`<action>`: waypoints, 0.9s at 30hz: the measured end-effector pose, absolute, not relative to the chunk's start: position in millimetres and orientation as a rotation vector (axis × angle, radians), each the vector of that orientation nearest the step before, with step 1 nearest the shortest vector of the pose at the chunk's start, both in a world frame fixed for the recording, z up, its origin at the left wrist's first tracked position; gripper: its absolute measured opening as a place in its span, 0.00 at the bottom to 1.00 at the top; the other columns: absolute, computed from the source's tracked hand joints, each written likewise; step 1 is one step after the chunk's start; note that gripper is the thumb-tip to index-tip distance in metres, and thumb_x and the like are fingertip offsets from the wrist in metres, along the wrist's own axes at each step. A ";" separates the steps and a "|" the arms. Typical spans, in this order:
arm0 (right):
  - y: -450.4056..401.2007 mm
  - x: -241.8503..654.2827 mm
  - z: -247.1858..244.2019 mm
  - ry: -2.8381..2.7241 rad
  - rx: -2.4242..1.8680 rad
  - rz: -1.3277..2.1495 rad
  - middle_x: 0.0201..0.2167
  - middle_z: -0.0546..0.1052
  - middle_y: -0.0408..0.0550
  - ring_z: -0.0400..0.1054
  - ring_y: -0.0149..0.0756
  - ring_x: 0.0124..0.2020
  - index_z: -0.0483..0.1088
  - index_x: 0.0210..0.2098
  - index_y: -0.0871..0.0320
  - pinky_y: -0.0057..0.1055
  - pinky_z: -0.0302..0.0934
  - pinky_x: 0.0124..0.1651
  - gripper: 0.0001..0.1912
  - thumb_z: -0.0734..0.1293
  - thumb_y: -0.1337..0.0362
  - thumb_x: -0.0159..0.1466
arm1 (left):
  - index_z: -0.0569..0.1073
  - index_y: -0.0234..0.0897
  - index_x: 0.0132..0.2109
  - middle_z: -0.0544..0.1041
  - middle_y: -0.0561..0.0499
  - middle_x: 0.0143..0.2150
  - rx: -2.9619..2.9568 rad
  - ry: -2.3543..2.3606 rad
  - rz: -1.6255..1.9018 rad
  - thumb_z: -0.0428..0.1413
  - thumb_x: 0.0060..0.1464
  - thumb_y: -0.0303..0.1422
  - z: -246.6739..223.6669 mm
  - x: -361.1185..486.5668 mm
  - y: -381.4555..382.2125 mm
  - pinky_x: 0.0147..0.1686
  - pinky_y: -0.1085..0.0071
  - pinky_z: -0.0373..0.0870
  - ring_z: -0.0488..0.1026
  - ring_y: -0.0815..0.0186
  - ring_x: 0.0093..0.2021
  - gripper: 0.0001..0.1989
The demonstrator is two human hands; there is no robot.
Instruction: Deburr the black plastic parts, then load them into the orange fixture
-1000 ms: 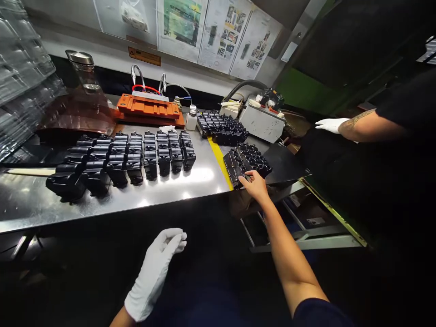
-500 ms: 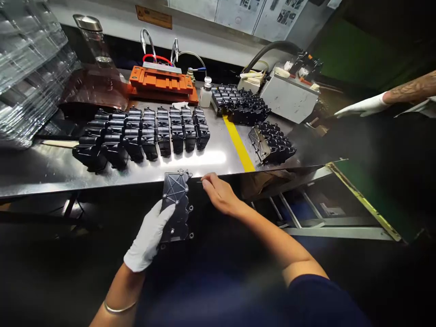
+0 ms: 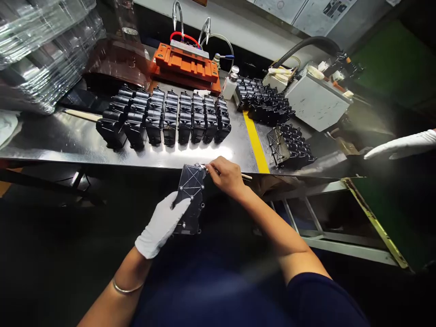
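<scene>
My left hand (image 3: 163, 225), in a white glove, grips a black plastic housing (image 3: 190, 181) with its cross-ribbed face turned up, in front of the bench edge. The thumb lies across that face. My bare right hand (image 3: 226, 177) is closed around a thin tool with a pale stick-like handle (image 3: 247, 176), whose end pokes out behind the hand. The fingertips and the tool's front end are at the housing's upper right corner, by a small screw lug. Whether the tip touches the plastic is too small to tell.
Similar black housings (image 3: 170, 118) stand in a row on the metal bench (image 3: 78, 145). More sit beyond a yellow stripe (image 3: 256, 145). Behind are an orange fixture (image 3: 187, 63), a white bottle (image 3: 230, 84) and wrapped trays (image 3: 44, 54). Another person's gloved hand (image 3: 402, 144) is at right.
My right hand has come up to the housing's upper right corner with the thin tool. The view has shifted, so the bench things appear further right.
</scene>
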State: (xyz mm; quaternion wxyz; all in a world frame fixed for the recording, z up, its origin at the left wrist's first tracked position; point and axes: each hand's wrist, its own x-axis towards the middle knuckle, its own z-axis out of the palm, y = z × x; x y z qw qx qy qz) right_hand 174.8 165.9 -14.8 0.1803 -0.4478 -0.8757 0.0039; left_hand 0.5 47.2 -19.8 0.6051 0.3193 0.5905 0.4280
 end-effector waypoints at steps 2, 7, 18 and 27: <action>168.1 176.3 -13.3 -2.495 -1.219 0.018 0.28 0.74 0.47 0.65 0.31 0.29 0.69 0.29 0.58 0.27 0.50 0.29 0.15 0.59 0.59 0.68 | 0.77 0.35 0.38 0.80 0.47 0.33 0.745 1.365 0.988 0.61 0.46 0.46 -21.3 0.2 47.5 0.33 0.68 0.71 0.75 0.60 0.32 0.18; 170.2 177.6 -15.2 -2.457 -1.232 0.007 0.27 0.74 0.45 0.65 0.30 0.27 0.69 0.28 0.58 0.27 0.49 0.28 0.14 0.60 0.60 0.68 | 0.76 0.34 0.40 0.79 0.47 0.35 0.788 1.396 0.945 0.60 0.48 0.46 -25.2 -1.7 47.8 0.34 0.67 0.71 0.75 0.59 0.35 0.19; 159.2 182.8 -24.2 -2.348 -1.152 0.031 0.25 0.74 0.45 0.66 0.30 0.27 0.69 0.27 0.58 0.27 0.52 0.29 0.15 0.61 0.59 0.67 | 0.75 0.35 0.42 0.80 0.48 0.35 0.725 1.422 0.914 0.61 0.46 0.48 -24.9 -1.2 47.3 0.36 0.66 0.72 0.75 0.59 0.34 0.22; 159.7 181.2 -28.3 -2.301 -1.119 0.001 0.23 0.73 0.44 0.66 0.29 0.25 0.69 0.25 0.58 0.27 0.52 0.29 0.16 0.61 0.60 0.68 | 0.75 0.35 0.43 0.80 0.47 0.37 0.712 1.366 0.936 0.62 0.45 0.47 -30.2 -3.6 47.3 0.38 0.66 0.73 0.76 0.59 0.37 0.23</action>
